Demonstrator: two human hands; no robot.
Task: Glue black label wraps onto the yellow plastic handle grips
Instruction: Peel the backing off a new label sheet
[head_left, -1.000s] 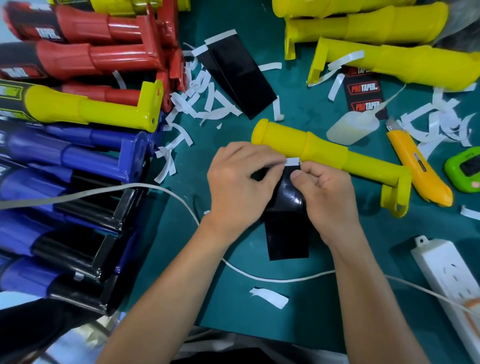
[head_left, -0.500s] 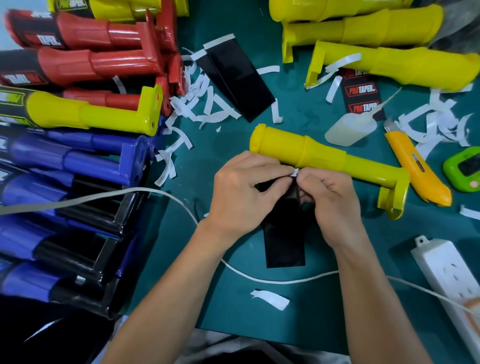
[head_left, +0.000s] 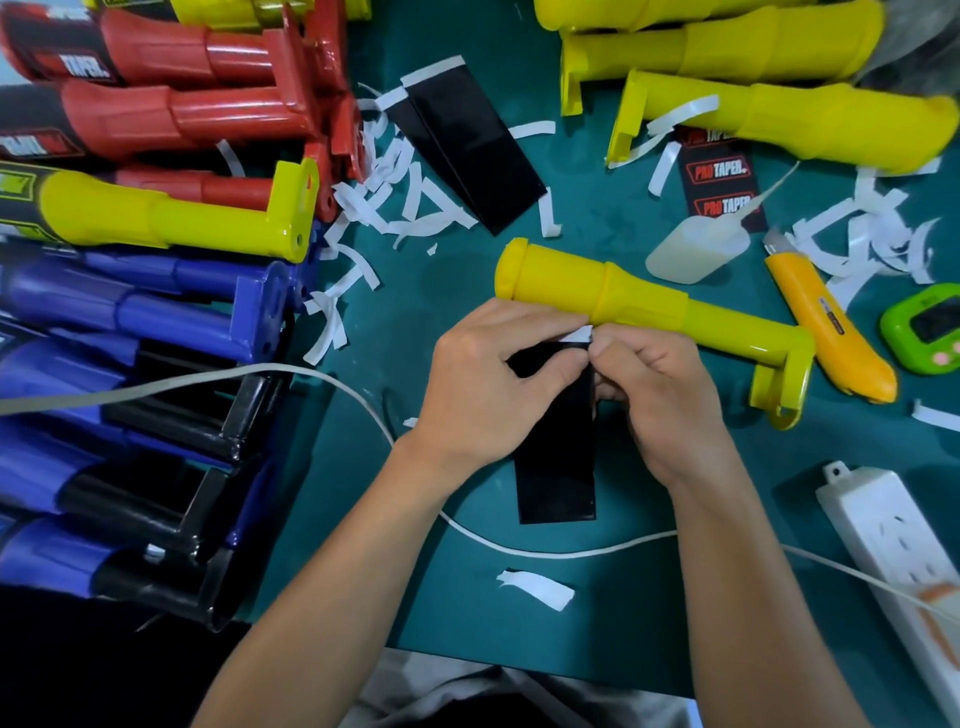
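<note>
Both hands meet at the middle of the green mat (head_left: 623, 623). The left hand (head_left: 488, 384) curls its fingers and thumb over the top edge of a black label (head_left: 556, 457). The right hand (head_left: 660, 400) pinches the same edge from 3 o'clock, where a white tab (head_left: 579, 335) sticks up between the fingertips. The rest of the label lies flat on the mat and runs toward 6 o'clock from the hands.

The bare yellow grip (head_left: 639, 301) lies just at 12 o'clock of the knuckles, its round end toward 10 o'clock and its bracket end toward 4 o'clock. Whether the label touches it I cannot tell.

- At 1 o'clock of the grip lies a glue bottle (head_left: 696, 249), with a printed label (head_left: 719, 176) beyond it.
- At 3 o'clock lie an orange knife (head_left: 826, 327) and a green timer (head_left: 924, 327).
- At 5 o'clock of the frame is a white power strip (head_left: 893, 530).
- A white cord (head_left: 545, 552) crosses the mat under both forearms.
- At 12 o'clock lie spare labels (head_left: 467, 140) among white strips (head_left: 395, 197).
- More yellow grips (head_left: 810, 119) are at 1 o'clock.
- Red grips (head_left: 182, 52) are stacked at 10 o'clock and blue grips (head_left: 130, 306) at 9 o'clock.
- A paper scrap (head_left: 535, 587) lies at 6 o'clock.
</note>
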